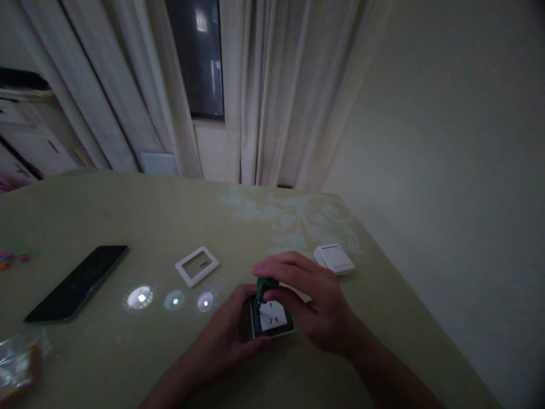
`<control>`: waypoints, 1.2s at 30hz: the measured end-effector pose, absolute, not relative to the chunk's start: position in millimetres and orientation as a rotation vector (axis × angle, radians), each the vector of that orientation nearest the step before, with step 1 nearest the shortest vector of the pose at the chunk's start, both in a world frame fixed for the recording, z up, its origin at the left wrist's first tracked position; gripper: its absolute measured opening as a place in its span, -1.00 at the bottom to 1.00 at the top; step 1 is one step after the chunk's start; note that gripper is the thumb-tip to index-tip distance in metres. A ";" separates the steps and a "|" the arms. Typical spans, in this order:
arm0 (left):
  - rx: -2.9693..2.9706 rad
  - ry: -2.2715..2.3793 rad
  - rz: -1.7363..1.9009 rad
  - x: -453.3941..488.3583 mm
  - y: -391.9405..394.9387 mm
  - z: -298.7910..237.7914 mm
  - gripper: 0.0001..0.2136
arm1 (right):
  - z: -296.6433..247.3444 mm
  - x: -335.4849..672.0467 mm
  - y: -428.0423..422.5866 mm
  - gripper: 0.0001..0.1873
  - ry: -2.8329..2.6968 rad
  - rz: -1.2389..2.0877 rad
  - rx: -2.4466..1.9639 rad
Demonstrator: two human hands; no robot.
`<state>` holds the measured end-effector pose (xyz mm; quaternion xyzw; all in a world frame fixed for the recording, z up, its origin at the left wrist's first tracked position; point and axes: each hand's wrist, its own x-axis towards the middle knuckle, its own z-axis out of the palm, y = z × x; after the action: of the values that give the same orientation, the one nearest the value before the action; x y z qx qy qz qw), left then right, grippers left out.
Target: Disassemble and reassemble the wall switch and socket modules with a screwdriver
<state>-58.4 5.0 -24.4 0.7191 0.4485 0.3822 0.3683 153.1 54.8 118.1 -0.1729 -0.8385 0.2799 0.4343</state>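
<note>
A small square switch module point(272, 319), dark-rimmed with a white face, rests on the green table point(149, 216). My left hand point(232, 332) is closed round its left side and holds it steady. My right hand point(309, 304) is closed on a green-handled tool point(264, 285), probably a screwdriver, whose tip points down at the module's top left corner. A white square frame point(197, 265) lies to the upper left of my hands. A white switch cover point(334, 258) lies to the upper right.
A black phone point(79, 282) lies flat at the left. Three bright light reflections point(174, 299) show on the tablecloth. A clear plastic bag point(17, 363) sits at the lower left edge. Curtains point(272, 85) and a wall stand behind the table.
</note>
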 end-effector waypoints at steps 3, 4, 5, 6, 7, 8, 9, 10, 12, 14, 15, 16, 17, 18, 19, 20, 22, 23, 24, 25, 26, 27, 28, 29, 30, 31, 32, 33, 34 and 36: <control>1.861 1.135 0.994 -57.9 5.1 -23.4 -0.39 | 117.1 152.3 53.5 -0.61 -2.006 0.590 -0.484; 1.859 1.129 0.996 -57.8 5.2 -22.9 -0.41 | 116.8 151.8 53.6 -0.61 -2.020 0.608 -0.485; 1.855 1.125 0.996 -57.6 5.3 -22.3 -0.42 | 116.6 151.4 54.0 -0.60 -2.046 0.660 -0.471; 1.850 1.125 0.993 -57.6 5.5 -21.7 -0.42 | 116.3 151.1 54.9 -0.60 -2.071 0.726 -0.448; 1.846 1.126 0.984 -57.6 5.6 -21.1 -0.42 | 115.7 150.9 56.1 -0.59 -2.085 0.784 -0.431; 1.843 1.126 0.970 -57.7 5.9 -20.6 -0.41 | 114.5 150.8 57.2 -0.59 -2.083 0.815 -0.430; 1.840 1.126 0.954 -57.9 6.2 -20.0 -0.41 | 112.8 150.6 57.9 -0.60 -2.063 0.807 -0.447; 1.838 1.127 0.939 -58.0 6.6 -19.4 -0.41 | 110.8 150.4 57.9 -0.61 -2.030 0.765 -0.478; 1.829 1.138 0.913 -58.1 7.5 -17.7 -0.43 | 106.6 150.3 55.7 -0.61 -1.964 0.657 -0.549; 1.818 1.154 0.893 -57.8 8.2 -15.2 -0.45 | 105.1 151.8 51.2 -0.59 -1.924 0.608 -0.588; 1.809 1.162 0.883 -57.4 8.3 -13.8 -0.44 | 105.9 153.7 48.8 -0.57 -1.899 0.607 -0.598; 1.800 1.171 0.871 -56.8 8.0 -12.5 -0.43 | 107.7 156.6 46.9 -0.54 -1.857 0.610 -0.608; 1.793 1.180 0.857 -56.2 7.4 -11.3 -0.41 | 109.9 160.5 45.6 -0.52 -1.791 0.611 -0.619; 1.790 1.191 0.843 -55.8 6.6 -10.5 -0.40 | 112.1 165.5 45.3 -0.51 -1.707 0.611 -0.634; 1.790 1.199 0.830 -55.6 5.7 -10.0 -0.38 | 113.3 171.4 46.0 -0.52 -1.615 0.613 -0.653; 1.794 1.200 0.815 -56.1 5.1 -9.7 -0.37 | 112.8 178.1 47.4 -0.54 -1.524 0.616 -0.673; 1.795 1.201 0.808 -60.1 5.9 -9.7 -0.33 | 104.5 193.1 51.7 -0.56 -1.377 0.654 -0.725; 1.790 1.216 0.826 -64.2 8.0 -9.7 -0.32 | 96.4 200.8 53.8 -0.59 -1.306 0.691 -0.763; 1.794 1.254 0.861 -69.8 11.5 -9.7 -0.36 | 85.9 208.3 55.5 -0.60 -1.228 0.739 -0.830; 1.818 1.327 0.908 -76.8 16.1 -9.7 -0.43 | 73.8 215.2 56.6 -0.59 -1.134 0.768 -0.888; 1.857 1.436 0.970 -84.8 21.6 -9.7 -0.53 | 60.9 221.2 57.2 -0.56 -1.026 0.814 -0.930; 1.942 1.585 1.018 -93.3 27.5 -9.9 -0.60 | 48.1 226.1 57.1 -0.51 -0.895 0.881 -0.947; 2.041 1.776 1.045 -101.8 33.3 -10.5 -0.62 | 36.2 229.8 56.5 -0.46 -0.772 0.960 -0.956; 2.055 1.878 1.066 -109.6 38.3 -11.7 -0.60 | 26.0 232.3 55.8 -0.45 -0.722 0.991 -0.966; 2.056 1.955 1.072 -116.3 42.3 -13.4 -0.58 | 17.9 233.7 54.9 -0.45 -0.683 1.016 -0.972; 2.056 2.021 1.069 -121.6 45.0 -15.6 -0.57 | 12.1 234.3 54.2 -0.46 -0.656 1.037 -0.976; 2.048 2.069 1.057 -125.5 46.7 -18.2 -0.57 | 8.4 234.5 53.7 -0.46 -0.641 1.048 -0.979; 2.051 2.117 1.025 -128.1 47.4 -21.0 -0.56 | 6.7 234.4 53.4 -0.46 -0.625 1.061 -0.980; 2.065 2.161 0.976 -129.7 47.5 -23.6 -0.56 | 6.3 234.3 53.3 -0.46 -0.612 1.074 -0.980; 2.104 2.229 0.854 -131.1 47.2 -27.7 -0.55 | 8.1 234.5 53.0 -0.46 -0.597 1.091 -0.977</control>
<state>-131.1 47.2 -27.7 0.6610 0.7005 0.2682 -0.0201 234.5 53.0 8.1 -0.4393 -0.2682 0.4904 0.7033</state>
